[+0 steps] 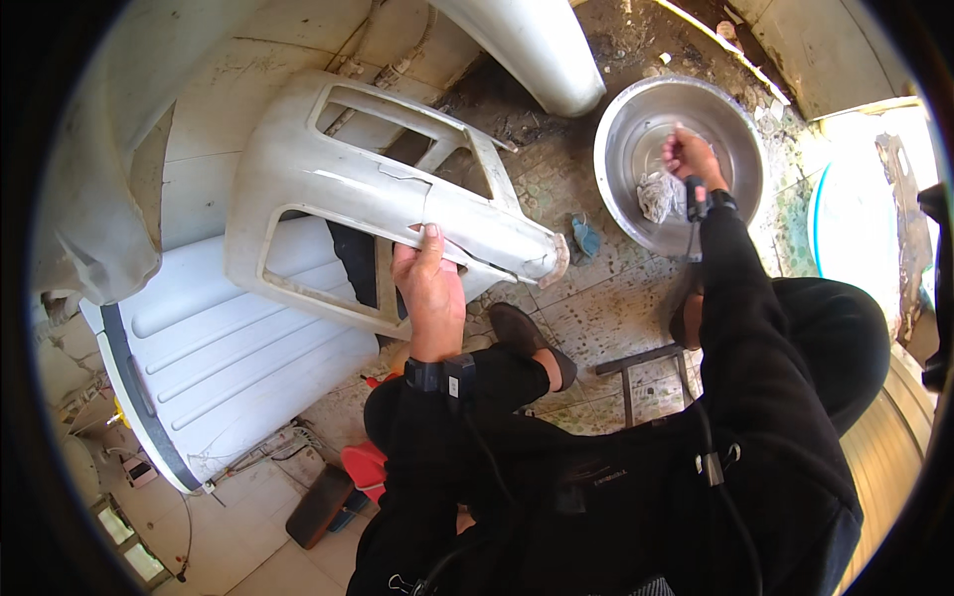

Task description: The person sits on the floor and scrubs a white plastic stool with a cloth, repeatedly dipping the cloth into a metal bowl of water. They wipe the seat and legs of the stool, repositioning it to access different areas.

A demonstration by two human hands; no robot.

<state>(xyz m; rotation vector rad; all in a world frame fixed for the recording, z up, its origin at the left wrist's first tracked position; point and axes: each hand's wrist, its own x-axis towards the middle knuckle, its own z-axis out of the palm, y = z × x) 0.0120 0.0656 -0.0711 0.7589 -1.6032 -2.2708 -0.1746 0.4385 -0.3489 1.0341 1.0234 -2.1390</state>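
Observation:
A cracked, stained white plastic stool (358, 186) lies tipped on its side in front of me, its legs pointing right. My left hand (432, 287) grips the edge of one of its legs, thumb on the outer face. My right hand (693, 156) is over a round stainless steel basin (607, 179), its fingers curled and slightly blurred; whether it holds something small I cannot tell. A wet-looking, crumpled whitish cloth (657, 197) lies in the basin just below that hand, on the left.
A white ribbed appliance (246, 350) stands at left. A white ceramic pedestal (544, 52) comes down between stool and basin. A blue crumpled piece (586, 238) lies on the dirty tiled floor, near a dark metal frame (641, 361). My shoes (522, 331) are close below.

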